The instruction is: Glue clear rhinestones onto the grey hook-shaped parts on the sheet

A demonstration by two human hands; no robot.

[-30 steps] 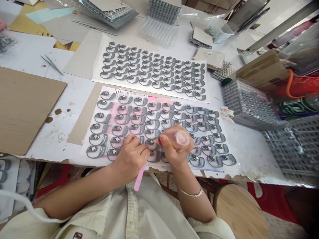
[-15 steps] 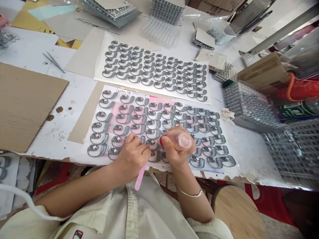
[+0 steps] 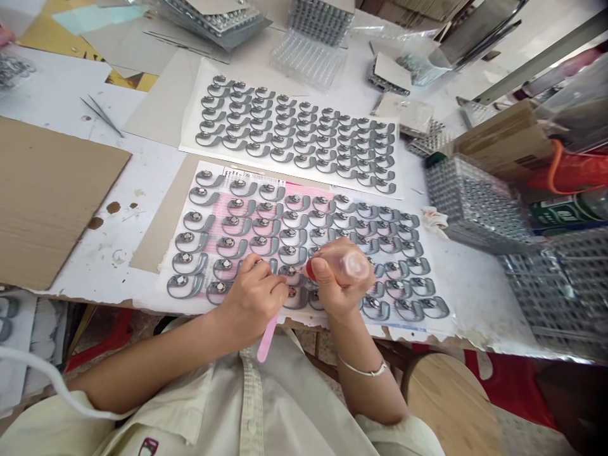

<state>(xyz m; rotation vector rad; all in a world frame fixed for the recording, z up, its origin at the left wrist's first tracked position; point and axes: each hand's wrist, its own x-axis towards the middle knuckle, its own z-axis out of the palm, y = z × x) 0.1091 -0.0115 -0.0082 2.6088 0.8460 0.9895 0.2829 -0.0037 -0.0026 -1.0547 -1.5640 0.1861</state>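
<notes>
My right hand (image 3: 341, 285) is wrapped round a clear squeeze bottle (image 3: 356, 266) with a red collar. Its nozzle points left, close to one of the grey curved metal pieces (image 3: 289, 271) with a round setting. My left hand (image 3: 256, 294) is closed round a pink flat stick (image 3: 268, 339), whose end shows below the palm; the fingertips are partly hidden beside the same rows. Several such grey pieces lie in rows on a pink and white sheet (image 3: 299, 190) under both hands.
Behind lies a second white sheet (image 3: 190, 139) bearing more rows. Tweezers (image 3: 102, 117) and a brown cardboard sheet (image 3: 52, 202) are at left. Clear trays of small parts (image 3: 479, 202) stand at right; a wooden stool (image 3: 451, 405) is below the table edge.
My right hand and the bottle have shifted slightly right, drawing the nozzle a little away from the grey piece. My left hand stays almost still with the pink stick.
</notes>
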